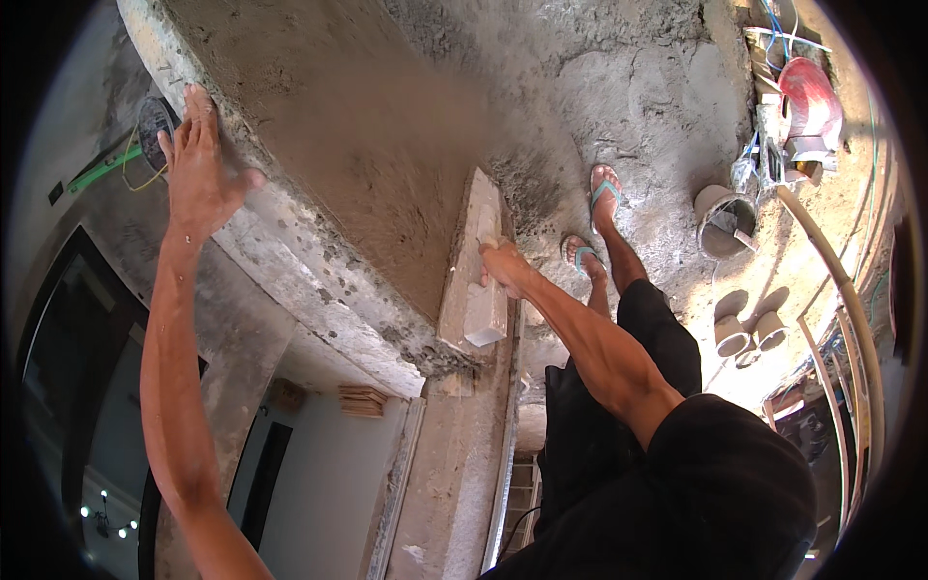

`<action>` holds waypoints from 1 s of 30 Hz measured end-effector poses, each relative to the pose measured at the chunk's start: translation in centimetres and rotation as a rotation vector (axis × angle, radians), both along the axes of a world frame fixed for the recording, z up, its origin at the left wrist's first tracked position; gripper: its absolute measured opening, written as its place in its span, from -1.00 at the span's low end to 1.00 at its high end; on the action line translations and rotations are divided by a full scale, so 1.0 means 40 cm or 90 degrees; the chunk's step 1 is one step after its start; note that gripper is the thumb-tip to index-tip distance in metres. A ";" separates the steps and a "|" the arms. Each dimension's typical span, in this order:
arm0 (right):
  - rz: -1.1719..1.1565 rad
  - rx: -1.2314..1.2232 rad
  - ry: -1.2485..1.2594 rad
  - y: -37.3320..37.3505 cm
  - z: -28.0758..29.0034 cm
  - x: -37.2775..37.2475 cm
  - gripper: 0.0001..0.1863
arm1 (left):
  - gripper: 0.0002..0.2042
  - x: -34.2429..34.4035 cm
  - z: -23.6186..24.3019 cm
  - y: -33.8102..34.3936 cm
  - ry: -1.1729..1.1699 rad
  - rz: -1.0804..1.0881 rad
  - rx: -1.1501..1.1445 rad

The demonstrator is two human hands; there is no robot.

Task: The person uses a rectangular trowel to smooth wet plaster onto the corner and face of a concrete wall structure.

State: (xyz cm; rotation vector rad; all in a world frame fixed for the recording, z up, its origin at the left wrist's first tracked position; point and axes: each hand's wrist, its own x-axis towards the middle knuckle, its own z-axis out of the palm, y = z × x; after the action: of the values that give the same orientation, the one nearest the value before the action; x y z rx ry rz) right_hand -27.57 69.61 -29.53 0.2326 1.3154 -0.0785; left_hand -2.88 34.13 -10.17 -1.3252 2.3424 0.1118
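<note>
My right hand is closed round the grip of a pale, mortar-smeared plastering float. The float lies against the brown mortar surface near its lower corner, by the ledge's end. Its grip is mostly hidden under my fingers. At the upper left, my left hand has its fingers stretched out and rests on the rough, mortar-spotted concrete edge. It holds nothing.
My feet in sandals stand on rough grey concrete. To the right are a bucket, two small pots, a red basin and a long bamboo pole. Below the ledge at left is a dark-framed glass door.
</note>
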 end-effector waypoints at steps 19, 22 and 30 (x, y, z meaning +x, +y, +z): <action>-0.151 -0.125 -0.024 -0.014 0.495 -0.172 -0.46 | 0.31 -0.049 0.028 0.003 -0.120 0.046 0.017; -0.092 -0.091 -0.015 0.037 0.211 -0.171 -0.55 | 0.30 -0.056 0.022 -0.006 -0.101 0.028 0.005; 0.062 -0.102 -0.040 0.024 0.197 -0.059 -0.47 | 0.30 -0.075 0.021 -0.002 -0.119 0.049 0.025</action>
State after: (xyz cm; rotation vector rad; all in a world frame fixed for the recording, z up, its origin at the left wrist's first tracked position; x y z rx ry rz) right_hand -29.92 70.56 -21.66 0.0336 1.2485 -0.0932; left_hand -5.87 34.04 -9.35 -1.3466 2.1245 0.0549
